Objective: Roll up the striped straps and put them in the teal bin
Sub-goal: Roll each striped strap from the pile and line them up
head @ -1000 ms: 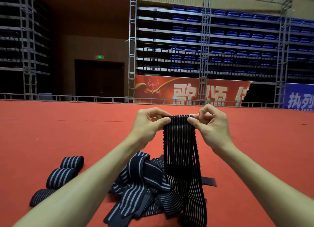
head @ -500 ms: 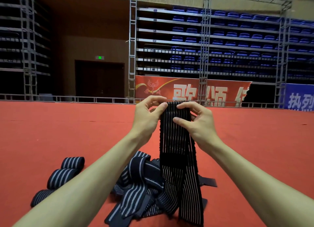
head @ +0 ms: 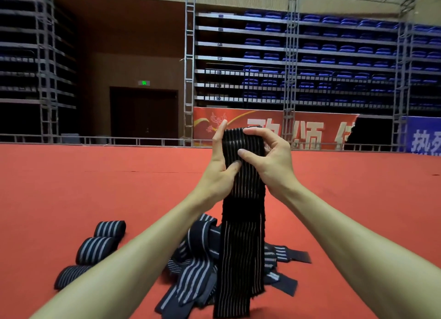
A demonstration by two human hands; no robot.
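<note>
Against half a second ago, we see both hands carried a little higher, and the coil at the top of the strap has grown thicker; a second ago they only pinched its top edge.

The left hand (head: 218,166) pinches the black elastic strap with thin pale stripes (head: 242,235). Its thumb presses on the strap's front face just under the coil and its forefinger stands straight up along the coil's left edge. We cannot see its other fingers, which are behind the cloth. The right hand (head: 272,161) grips the coil, with its fingers curled over the top and its thumb laid across the front.

The strap is held upright between the two hands. Its free length hangs straight down in front of the forearms, and its lower end is over the heap of loose dark striped straps (head: 195,271) on the red carpet floor (head: 95,187).

Left of the heap and apart from it, three rolled striped straps (head: 96,249) lie in a slanting row on the floor. Far behind we see a red banner (head: 262,127) under tiers of blue seats (head: 334,48).
</note>
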